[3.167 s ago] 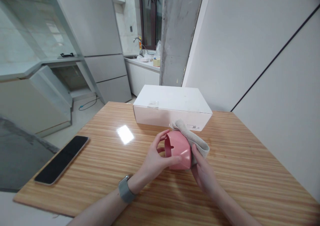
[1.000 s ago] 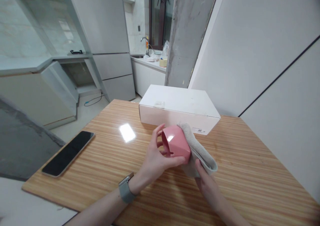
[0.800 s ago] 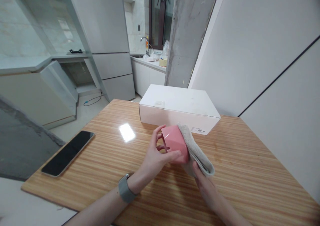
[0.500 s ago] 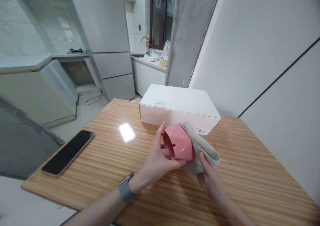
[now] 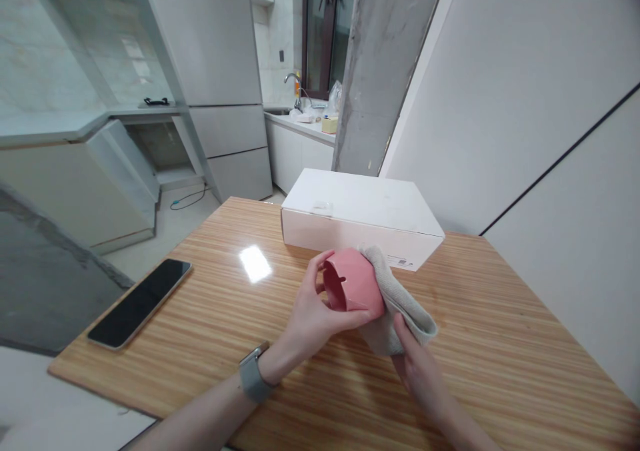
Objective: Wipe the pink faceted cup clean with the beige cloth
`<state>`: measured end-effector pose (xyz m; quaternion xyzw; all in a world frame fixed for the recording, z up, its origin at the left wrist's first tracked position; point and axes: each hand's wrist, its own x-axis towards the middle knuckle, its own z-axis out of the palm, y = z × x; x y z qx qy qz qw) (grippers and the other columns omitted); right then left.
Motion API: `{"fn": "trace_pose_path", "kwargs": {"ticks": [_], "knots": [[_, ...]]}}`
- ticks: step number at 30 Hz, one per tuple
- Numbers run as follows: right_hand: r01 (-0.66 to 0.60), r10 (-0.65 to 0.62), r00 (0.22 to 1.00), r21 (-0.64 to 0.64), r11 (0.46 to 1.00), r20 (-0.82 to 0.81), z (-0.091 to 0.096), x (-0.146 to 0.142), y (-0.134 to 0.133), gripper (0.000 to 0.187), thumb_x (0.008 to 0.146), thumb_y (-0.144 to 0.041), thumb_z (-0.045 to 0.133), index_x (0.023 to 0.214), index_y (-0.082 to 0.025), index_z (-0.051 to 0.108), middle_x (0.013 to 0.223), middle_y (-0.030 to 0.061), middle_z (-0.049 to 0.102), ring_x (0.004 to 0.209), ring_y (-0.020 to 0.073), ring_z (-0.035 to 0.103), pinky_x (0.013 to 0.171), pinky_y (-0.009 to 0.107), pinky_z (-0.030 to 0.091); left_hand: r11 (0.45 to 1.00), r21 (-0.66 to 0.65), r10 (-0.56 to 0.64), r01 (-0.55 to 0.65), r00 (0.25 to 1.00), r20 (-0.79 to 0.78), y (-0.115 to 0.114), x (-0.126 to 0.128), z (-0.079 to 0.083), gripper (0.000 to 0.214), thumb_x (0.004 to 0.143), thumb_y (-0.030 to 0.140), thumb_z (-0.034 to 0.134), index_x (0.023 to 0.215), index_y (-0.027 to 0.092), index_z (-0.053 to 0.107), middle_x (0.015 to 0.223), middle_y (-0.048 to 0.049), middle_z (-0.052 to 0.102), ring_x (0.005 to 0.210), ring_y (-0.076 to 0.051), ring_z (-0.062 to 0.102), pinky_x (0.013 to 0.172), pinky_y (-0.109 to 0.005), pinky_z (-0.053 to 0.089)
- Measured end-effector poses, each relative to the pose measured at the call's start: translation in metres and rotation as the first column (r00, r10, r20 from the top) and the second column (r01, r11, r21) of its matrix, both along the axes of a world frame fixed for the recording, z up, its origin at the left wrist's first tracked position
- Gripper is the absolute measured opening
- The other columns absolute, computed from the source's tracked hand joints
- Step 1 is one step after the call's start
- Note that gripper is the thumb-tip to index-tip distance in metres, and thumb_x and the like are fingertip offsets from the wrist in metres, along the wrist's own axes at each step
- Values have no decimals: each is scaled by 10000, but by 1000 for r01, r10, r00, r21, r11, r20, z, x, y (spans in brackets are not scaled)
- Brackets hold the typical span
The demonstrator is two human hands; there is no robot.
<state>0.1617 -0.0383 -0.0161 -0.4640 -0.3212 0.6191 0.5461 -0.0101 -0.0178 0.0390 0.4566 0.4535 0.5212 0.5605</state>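
Observation:
A pink faceted pot (image 5: 357, 281) is tilted on its side above the table, its hollow mouth facing left and a small dark notch at the rim. My left hand (image 5: 320, 304) grips it with the thumb along the lower side and fingers at the rim. A folded light grey cloth (image 5: 400, 298) is pressed against the pot's right side, covering its base. My right hand (image 5: 415, 361) pinches this cloth from below, thumb on top; its other fingers are mostly hidden behind the fabric.
Just behind the pot, a white cardboard box (image 5: 360, 204) sits on the wooden table (image 5: 480, 344). A black phone (image 5: 143, 301) lies near the left table edge. Beyond are a refrigerator (image 5: 215, 71) and a sink counter (image 5: 300, 141); a white wall (image 5: 525, 104) borders the right.
The pot has turned a little in my left hand, its notch shifting up and left. The cloth and my right hand have moved slightly down and left.

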Motion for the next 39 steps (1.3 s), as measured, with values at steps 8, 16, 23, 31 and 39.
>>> {"fn": "trace_pose_path", "kwargs": {"ticks": [8, 16, 23, 31, 39], "knots": [[-45, 39, 995, 70, 997, 93, -2, 2, -5, 410, 701, -529, 778, 1042, -305, 745, 1264, 8, 679, 1427, 268, 346, 1211, 469, 161, 995, -96, -11, 28, 985, 172, 4, -4, -3, 920, 554, 301, 881, 1338, 302, 400, 1294, -96, 532, 915, -197, 637, 736, -306, 549], [-19, 8, 993, 92, 996, 114, -2, 5, -2, 401, 731, -534, 753, 1057, -300, 745, 1251, 12, 686, 1416, 262, 366, 1219, 443, 157, 990, -74, -97, 122, 955, 280, 2, 0, -4, 945, 527, 259, 885, 1345, 285, 412, 1401, -117, 467, 1002, -233, 636, 817, -355, 547], [18, -18, 1000, 28, 999, 13, 0, 1, -3, 440, 732, -527, 750, 1121, -323, 715, 1303, -14, 650, 1367, 280, 447, 1192, 465, 257, 997, 6, -77, 77, 997, 9, 8, -2, -11, 1065, 456, 248, 917, 1372, 260, 373, 1298, -123, 545, 988, -256, 645, 850, -420, 547], [85, -85, 995, 4, 996, 45, -3, -3, -5, 441, 668, -537, 791, 1057, -335, 737, 1280, -13, 666, 1354, 298, 463, 1199, 490, 221, 996, 71, -54, 54, 999, -3, 10, -6, -14, 1106, 454, 261, 930, 1388, 275, 338, 1346, -130, 483, 1108, -270, 588, 923, -429, 522], [-69, 48, 990, 160, 985, 132, -4, 1, -8, 354, 731, -475, 766, 1045, -315, 745, 1252, 11, 686, 1439, 254, 321, 1219, 459, 146, 997, -49, -51, 59, 989, 136, 13, -10, -6, 944, 461, 287, 918, 1281, 282, 451, 1383, -112, 467, 899, -201, 640, 708, -309, 549]]}}
